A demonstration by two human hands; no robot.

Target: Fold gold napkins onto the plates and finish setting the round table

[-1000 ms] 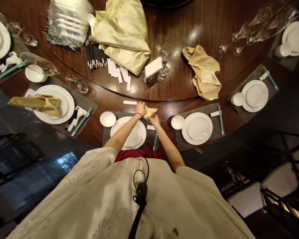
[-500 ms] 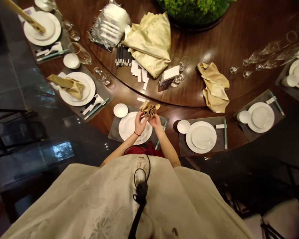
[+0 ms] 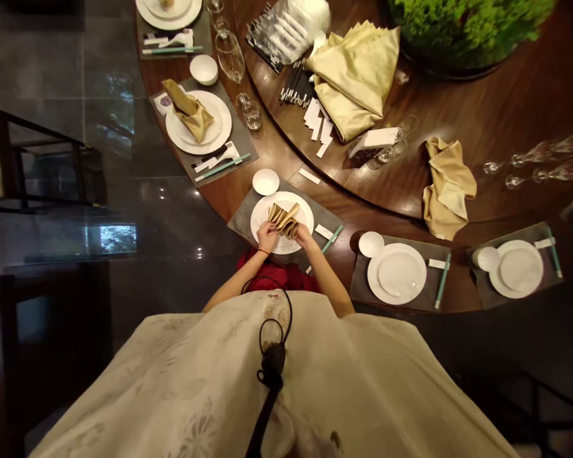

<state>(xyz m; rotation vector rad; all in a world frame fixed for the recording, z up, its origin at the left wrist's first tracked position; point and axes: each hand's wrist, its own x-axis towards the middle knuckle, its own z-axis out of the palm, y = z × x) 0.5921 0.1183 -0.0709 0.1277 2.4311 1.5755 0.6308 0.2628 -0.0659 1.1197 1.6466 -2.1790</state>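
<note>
Gold napkin (image 3: 283, 220) between left hand (image 3: 267, 237) and right hand (image 3: 304, 235)

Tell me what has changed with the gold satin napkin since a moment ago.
The gold satin napkin went from a loose fold to tight pleats and came down onto the round white plate, held by the left hand and right hand. The small white bowl stayed put.

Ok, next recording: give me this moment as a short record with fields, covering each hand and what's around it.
Left hand: holds the pleated gold napkin
Right hand: holds the same napkin
Under hands: white plate on grey placemat
Beside: small white bowl; teal chopsticks
Rest: folded napkin on the next plate; heaped gold cloth; black chopsticks; wooden table
</note>
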